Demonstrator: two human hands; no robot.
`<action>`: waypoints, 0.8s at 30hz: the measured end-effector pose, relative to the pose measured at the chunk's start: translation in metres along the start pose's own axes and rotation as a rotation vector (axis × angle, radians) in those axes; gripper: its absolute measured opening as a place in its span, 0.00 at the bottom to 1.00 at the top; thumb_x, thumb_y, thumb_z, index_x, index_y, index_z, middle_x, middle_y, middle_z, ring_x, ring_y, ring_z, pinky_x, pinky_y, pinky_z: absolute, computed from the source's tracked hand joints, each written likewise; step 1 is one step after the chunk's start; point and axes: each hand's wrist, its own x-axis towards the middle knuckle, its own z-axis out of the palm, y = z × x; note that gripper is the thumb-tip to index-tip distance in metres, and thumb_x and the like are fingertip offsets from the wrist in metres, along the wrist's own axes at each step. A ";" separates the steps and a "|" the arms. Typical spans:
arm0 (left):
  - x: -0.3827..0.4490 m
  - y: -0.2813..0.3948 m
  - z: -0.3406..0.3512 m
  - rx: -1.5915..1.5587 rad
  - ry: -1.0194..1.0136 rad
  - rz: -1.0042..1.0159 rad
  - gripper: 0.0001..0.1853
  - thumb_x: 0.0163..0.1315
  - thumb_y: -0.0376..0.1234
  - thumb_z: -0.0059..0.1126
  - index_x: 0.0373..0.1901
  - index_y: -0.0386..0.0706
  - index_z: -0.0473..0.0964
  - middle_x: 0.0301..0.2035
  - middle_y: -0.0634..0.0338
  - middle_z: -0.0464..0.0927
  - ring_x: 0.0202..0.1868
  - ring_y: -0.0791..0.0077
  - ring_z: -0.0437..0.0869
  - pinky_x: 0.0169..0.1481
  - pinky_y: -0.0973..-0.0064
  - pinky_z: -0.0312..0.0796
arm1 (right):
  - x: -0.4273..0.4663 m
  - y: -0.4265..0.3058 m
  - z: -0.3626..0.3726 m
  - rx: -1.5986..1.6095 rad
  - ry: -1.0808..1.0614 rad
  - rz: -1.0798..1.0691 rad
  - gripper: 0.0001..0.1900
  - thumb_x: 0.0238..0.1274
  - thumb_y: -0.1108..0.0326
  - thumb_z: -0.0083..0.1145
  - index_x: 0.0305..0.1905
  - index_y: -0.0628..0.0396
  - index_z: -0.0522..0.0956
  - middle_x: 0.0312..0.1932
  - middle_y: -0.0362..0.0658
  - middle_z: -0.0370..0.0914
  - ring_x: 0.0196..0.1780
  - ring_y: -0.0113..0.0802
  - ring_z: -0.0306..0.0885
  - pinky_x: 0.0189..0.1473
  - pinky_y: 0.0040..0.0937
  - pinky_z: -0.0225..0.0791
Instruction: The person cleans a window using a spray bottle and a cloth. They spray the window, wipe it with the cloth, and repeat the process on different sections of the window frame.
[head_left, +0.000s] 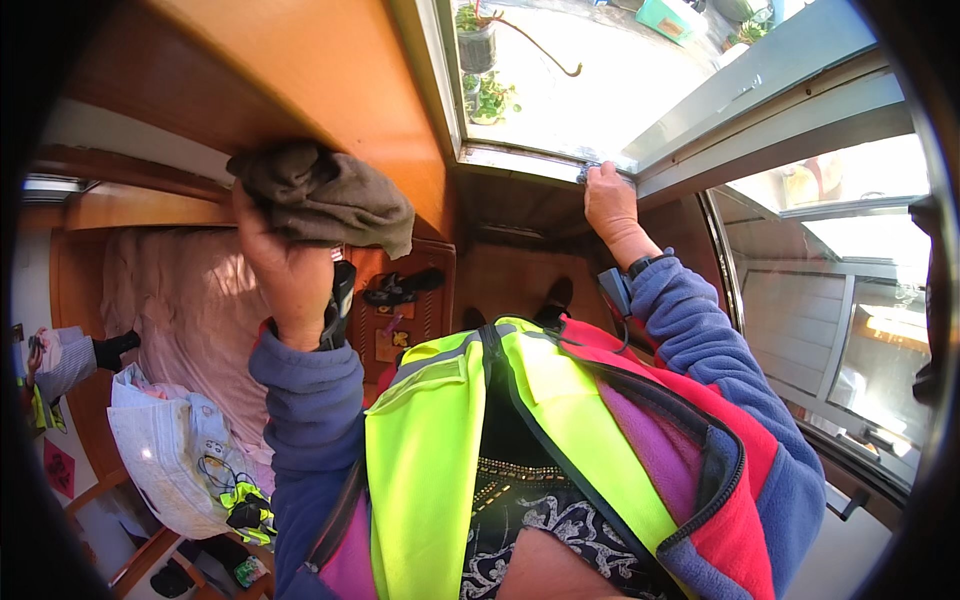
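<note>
My left hand (285, 277) is raised at the left and holds a crumpled brown-grey cloth (337, 195), close to an orange wooden panel (375, 112). The cloth hides most of its fingers. At the upper right, my right hand (609, 199) presses at the lower rail of a metal window frame (525, 163), near its corner. Between its fingertips and the frame shows a bit of grey, crinkled material (583, 175), too small to name surely. Bright daylight falls through the window pane above it.
A pink-covered bed (187, 300) with folded bedding (165, 450) lies at the left. A small wooden cabinet (442, 300) bears dark items. Potted plants (487, 97) stand outside. More glazed panels (795, 300) are at the right. Another person (56, 367) is at the far left.
</note>
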 end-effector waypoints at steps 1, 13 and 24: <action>0.001 0.001 0.002 -0.002 -0.014 0.029 0.31 0.59 0.24 0.62 0.65 0.35 0.63 0.55 0.59 0.74 0.57 0.72 0.73 0.67 0.73 0.63 | 0.005 -0.012 0.003 0.028 0.014 -0.026 0.06 0.54 0.73 0.55 0.37 0.55 0.73 0.38 0.49 0.72 0.40 0.45 0.80 0.38 0.40 0.78; -0.021 0.019 0.022 -0.309 0.031 0.063 0.18 0.56 0.21 0.63 0.49 0.35 0.72 0.41 0.60 0.80 0.46 0.79 0.79 0.53 0.77 0.73 | -0.004 -0.024 -0.009 0.657 -0.005 -0.430 0.12 0.57 0.74 0.58 0.46 0.57 0.79 0.36 0.51 0.76 0.39 0.51 0.77 0.42 0.41 0.71; -0.225 0.031 -0.043 -0.252 0.504 -0.301 0.25 0.61 0.21 0.62 0.60 0.37 0.68 0.52 0.62 0.77 0.55 0.76 0.77 0.63 0.74 0.69 | 0.048 -0.071 0.064 0.639 -1.004 -0.713 0.09 0.47 0.67 0.65 0.31 0.60 0.80 0.24 0.43 0.78 0.29 0.28 0.76 0.33 0.28 0.71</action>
